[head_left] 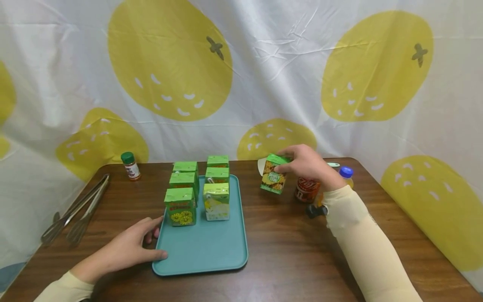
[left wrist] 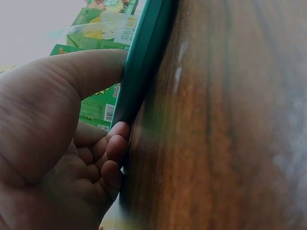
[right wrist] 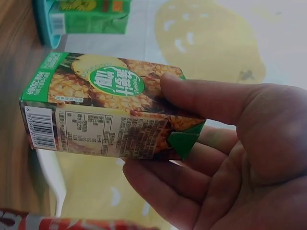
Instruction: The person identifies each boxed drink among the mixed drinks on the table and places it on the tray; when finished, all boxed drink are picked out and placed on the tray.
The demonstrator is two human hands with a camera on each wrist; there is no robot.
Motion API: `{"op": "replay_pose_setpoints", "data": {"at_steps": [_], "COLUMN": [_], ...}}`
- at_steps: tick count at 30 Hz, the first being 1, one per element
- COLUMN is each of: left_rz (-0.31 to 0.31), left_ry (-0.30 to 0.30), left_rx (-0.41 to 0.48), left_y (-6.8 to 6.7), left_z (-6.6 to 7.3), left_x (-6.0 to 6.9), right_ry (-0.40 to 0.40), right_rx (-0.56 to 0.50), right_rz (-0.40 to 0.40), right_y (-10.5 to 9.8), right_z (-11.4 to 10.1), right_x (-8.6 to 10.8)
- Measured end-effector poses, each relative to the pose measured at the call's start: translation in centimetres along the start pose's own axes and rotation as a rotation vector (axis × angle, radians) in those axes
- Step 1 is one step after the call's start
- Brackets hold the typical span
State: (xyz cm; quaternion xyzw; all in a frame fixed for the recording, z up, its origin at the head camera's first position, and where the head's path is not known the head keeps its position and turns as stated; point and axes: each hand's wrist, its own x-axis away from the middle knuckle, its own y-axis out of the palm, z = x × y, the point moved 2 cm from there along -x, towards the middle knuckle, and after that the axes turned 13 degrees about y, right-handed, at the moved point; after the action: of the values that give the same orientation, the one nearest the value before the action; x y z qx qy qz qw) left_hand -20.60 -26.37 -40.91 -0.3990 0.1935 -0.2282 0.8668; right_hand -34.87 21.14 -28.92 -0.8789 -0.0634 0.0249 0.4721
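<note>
My right hand holds a green-topped pineapple juice box between thumb and fingers, lifted above the table at the tray's right. The right wrist view shows pineapple pictures on the box and a barcode on its side. At the tray's left edge, my left hand has its thumb on the rim and curled fingertips against the side of the teal tray. On that tray stand two rows of green drink boxes; a chrysanthemum box is frontmost on the left, and a pale yellow-green pear box on the right.
Right of the held box stand a red can and a blue-capped bottle, partly behind my right arm. A black-ended object lies near them. At left are metal tongs and a green-capped spice jar. A patterned curtain hangs behind.
</note>
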Motion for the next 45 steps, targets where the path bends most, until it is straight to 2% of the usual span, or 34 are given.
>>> {"op": "replay_pose_setpoints", "data": {"at_steps": [9, 19, 28, 37, 45], "left_rz": [-0.001, 0.001, -0.004, -0.016, -0.004], "left_ry": [-0.006, -0.006, -0.011, -0.025, -0.018], "left_rx": [0.01, 0.012, 0.017, 0.023, 0.02], "left_y": [0.0, 0.0, 0.1, 0.0, 0.0], "left_z": [0.1, 0.0, -0.1, -0.1, -0.1], "left_x": [0.0, 0.0, 0.0, -0.1, 0.0], "right_ry": [-0.068, -0.126, -0.226, -0.296, -0.287], "right_rx": [-0.029, -0.014, 0.004, -0.013, -0.006], "right_rz": [-0.037, -0.071, -0.079, -0.12, -0.152], "right_y": [0.1, 0.4, 1.0, 2.7, 5.3], "right_z": [-2.3, -4.6, -6.6, -8.5, -10.0], "right_x": [2.0, 4.4, 6.5, 8.0, 8.8]}}
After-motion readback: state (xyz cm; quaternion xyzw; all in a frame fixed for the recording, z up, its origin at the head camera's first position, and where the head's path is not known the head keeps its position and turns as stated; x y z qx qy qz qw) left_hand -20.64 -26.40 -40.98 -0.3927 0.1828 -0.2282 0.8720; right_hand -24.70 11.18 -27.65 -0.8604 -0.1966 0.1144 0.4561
